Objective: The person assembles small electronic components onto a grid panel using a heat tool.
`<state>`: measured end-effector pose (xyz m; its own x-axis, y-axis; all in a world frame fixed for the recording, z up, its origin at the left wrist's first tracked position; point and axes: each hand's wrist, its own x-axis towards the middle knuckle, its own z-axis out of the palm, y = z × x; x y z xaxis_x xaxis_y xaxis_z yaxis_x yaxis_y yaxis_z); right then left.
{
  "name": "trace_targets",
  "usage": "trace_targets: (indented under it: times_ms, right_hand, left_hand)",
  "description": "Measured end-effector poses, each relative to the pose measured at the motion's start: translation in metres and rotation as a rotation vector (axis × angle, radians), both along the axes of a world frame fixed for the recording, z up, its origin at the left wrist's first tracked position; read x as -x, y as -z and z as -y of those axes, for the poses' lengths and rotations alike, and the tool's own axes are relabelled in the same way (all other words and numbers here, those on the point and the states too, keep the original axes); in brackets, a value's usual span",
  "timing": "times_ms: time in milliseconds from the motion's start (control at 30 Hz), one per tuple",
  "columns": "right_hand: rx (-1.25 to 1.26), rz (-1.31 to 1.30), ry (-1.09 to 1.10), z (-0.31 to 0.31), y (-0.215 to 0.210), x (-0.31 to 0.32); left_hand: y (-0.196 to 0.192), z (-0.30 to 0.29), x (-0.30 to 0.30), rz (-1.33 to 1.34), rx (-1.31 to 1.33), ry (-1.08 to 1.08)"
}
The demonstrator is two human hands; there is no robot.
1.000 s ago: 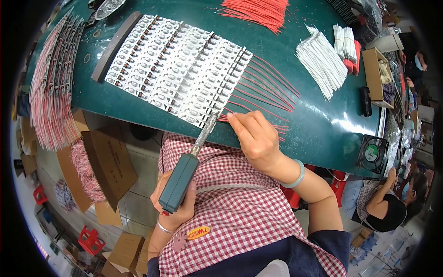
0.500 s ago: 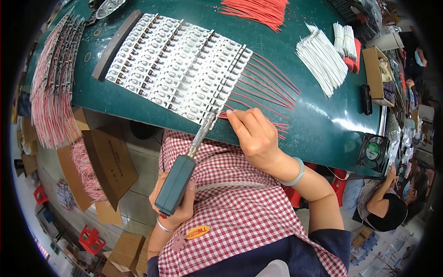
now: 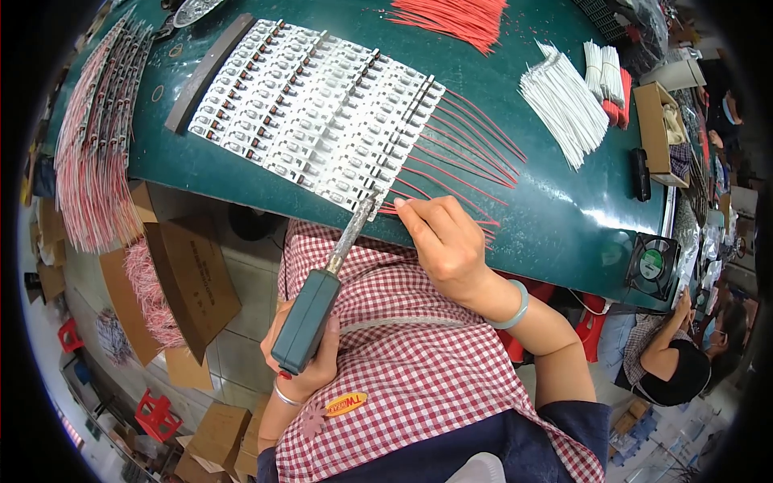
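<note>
My left hand [image 3: 324, 354] is wrapped round the green handle of a soldering gun [image 3: 306, 322]. Its metal barrel points up and away, with the tip against the near right corner of a white panel of small circuit boards [image 3: 322, 113]. Just right of that tip, my right hand [image 3: 451, 249] pinches a red wire between thumb and forefinger at the panel's edge. More red wires [image 3: 475, 133] fan out to the right from the same edge. The exact joint under the tip is too small to make out.
A dark bar [image 3: 205, 76] lies along the panel's left side. Red wires [image 3: 459, 20] and white wires [image 3: 564, 105] lie farther back. Wired strips [image 3: 101, 137] hang over the left edge above a cardboard box [image 3: 189, 290]. A small fan [image 3: 651, 262] stands at right, near another person [image 3: 668, 362].
My right hand has shifted slightly toward me, still pinching at the panel's edge. The soldering gun stays at almost the same place. The view itself has shifted a little.
</note>
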<state>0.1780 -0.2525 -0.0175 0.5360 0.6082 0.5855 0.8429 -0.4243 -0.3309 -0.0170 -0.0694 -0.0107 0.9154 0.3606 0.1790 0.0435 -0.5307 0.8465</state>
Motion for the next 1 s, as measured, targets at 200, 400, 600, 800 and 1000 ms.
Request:
trace_targets:
  times_ms: [200, 400, 600, 800, 1000]
  right_hand:
    - [0.020, -0.002, 0.012, -0.002, 0.000, 0.001]
    - [0.074, 0.032, -0.018, 0.000, 0.002, 0.000]
    - [0.073, 0.029, 0.000, -0.002, 0.002, 0.003]
    - [0.072, 0.016, 0.022, -0.003, -0.001, 0.004]
    - [0.064, 0.009, 0.021, -0.004, 0.001, 0.004]
  left_hand:
    - [-0.004, 0.002, -0.001, -0.035, -0.023, 0.000]
    - [-0.011, 0.001, -0.007, -0.066, -0.066, 0.048]
    - [-0.016, 0.002, -0.014, 0.004, -0.139, 0.058]
    - [0.001, 0.001, 0.004, 0.022, -0.040, -0.008]
    - [0.004, 0.001, 0.012, 0.028, -0.027, -0.035]
